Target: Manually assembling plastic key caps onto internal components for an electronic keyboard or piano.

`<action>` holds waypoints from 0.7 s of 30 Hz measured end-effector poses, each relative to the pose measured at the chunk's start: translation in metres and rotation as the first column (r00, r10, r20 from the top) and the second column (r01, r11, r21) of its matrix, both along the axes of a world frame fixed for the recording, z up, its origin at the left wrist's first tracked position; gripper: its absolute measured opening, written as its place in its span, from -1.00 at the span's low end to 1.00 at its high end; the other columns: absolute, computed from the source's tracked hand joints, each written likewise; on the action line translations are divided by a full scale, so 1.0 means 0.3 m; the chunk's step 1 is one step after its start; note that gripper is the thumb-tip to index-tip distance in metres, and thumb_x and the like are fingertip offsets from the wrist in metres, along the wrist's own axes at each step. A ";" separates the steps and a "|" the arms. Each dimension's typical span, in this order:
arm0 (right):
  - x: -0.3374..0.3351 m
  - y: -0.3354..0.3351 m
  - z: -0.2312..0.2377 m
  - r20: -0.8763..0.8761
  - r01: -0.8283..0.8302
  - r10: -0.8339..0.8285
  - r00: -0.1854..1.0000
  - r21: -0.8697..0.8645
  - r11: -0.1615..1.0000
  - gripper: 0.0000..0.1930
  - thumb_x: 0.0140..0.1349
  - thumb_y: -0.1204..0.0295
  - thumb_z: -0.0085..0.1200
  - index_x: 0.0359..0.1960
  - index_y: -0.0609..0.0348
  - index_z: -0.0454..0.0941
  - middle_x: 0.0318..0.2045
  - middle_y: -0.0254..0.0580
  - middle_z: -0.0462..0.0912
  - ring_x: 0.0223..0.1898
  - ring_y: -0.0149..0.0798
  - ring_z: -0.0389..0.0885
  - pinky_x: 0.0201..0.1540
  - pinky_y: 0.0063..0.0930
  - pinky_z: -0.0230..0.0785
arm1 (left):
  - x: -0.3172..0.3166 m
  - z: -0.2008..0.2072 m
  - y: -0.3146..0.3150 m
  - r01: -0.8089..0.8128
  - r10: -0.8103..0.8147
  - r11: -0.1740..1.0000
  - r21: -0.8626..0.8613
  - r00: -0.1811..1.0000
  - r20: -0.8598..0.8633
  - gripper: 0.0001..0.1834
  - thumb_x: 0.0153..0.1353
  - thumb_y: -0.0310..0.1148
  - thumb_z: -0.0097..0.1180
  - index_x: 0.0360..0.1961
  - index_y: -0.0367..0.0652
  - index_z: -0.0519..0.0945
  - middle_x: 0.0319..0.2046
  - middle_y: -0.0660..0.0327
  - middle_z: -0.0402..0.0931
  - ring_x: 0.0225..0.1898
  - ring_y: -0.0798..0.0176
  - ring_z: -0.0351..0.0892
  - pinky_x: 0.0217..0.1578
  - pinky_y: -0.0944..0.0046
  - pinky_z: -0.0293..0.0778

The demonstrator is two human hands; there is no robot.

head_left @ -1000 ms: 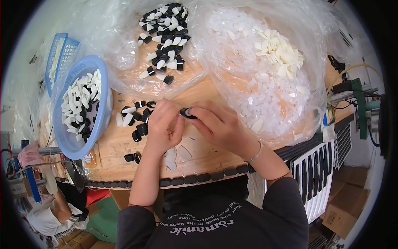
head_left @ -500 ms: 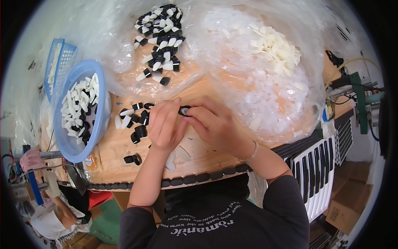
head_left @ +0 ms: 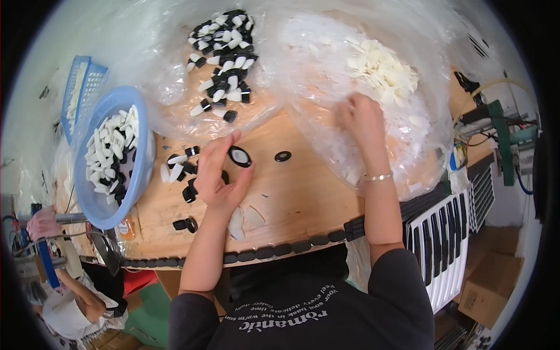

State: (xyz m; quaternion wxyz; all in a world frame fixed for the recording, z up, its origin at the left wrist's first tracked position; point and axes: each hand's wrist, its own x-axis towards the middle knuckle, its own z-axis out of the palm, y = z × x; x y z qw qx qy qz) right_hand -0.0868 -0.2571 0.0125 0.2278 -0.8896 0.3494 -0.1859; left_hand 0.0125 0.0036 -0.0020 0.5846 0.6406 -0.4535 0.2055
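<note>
Between the thumb and fingers of my left hand (head_left: 219,169) is a black oval cap (head_left: 240,156) with a pale insert in its middle. A smaller black oval ring (head_left: 283,156) lies on the wooden table to the right of it. My right hand (head_left: 363,114) is over the heap of thin translucent white pieces (head_left: 385,131) on clear plastic sheeting. Its fingers are curled and smeared by motion, so anything in them cannot be made out. Beside my left hand sit several black caps (head_left: 189,194) and white oval pieces (head_left: 176,172).
A blue basin (head_left: 150,151) of white and black pieces stands at the left, with a blue basket (head_left: 96,74) behind it. Black-and-white parts (head_left: 227,44) are heaped at the back. Cream pieces (head_left: 385,70) lie far right. Dark oval pads (head_left: 283,249) line the table's front edge.
My hands were together at the cap. My right hand has left it and moved right and away, over the translucent pieces. The black ring now shows on the table.
</note>
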 end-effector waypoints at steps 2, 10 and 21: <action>-0.017 -0.075 -0.086 -0.163 0.074 -0.111 0.980 -0.218 0.973 -0.82 0.02 0.45 0.18 -0.37 0.32 0.57 -0.39 0.09 0.61 -0.28 0.00 0.59 -0.21 -0.27 0.46 | -0.007 -0.002 -0.016 0.024 -0.025 0.999 -0.021 0.999 -0.029 -0.38 -0.21 -0.68 0.31 0.01 -0.42 0.49 -0.12 -0.08 0.59 -0.11 0.07 0.54 -0.06 0.22 0.46; -0.002 -0.114 -0.155 -0.025 -0.048 0.045 0.999 -0.125 0.991 -0.87 -0.11 0.53 0.19 -0.50 0.32 0.55 -0.42 0.10 0.54 -0.29 0.06 0.53 -0.18 -0.23 0.42 | -0.011 0.005 -0.010 -0.002 0.002 1.000 0.008 0.998 -0.064 -0.40 -0.19 -0.68 0.33 0.00 -0.40 0.50 -0.12 -0.02 0.59 -0.12 0.09 0.55 -0.07 0.23 0.45; 0.013 0.214 0.087 0.730 -0.460 0.028 0.683 0.400 0.793 -0.91 0.09 0.65 0.22 -0.37 0.30 0.58 -0.48 -0.29 0.63 -0.46 -0.51 0.57 -0.36 -0.70 0.43 | -0.031 0.002 -0.025 -0.097 0.100 0.984 0.149 0.995 -0.016 -0.45 -0.20 -0.61 0.38 -0.07 -0.37 0.53 -0.25 0.04 0.61 -0.24 0.07 0.56 -0.23 0.24 0.49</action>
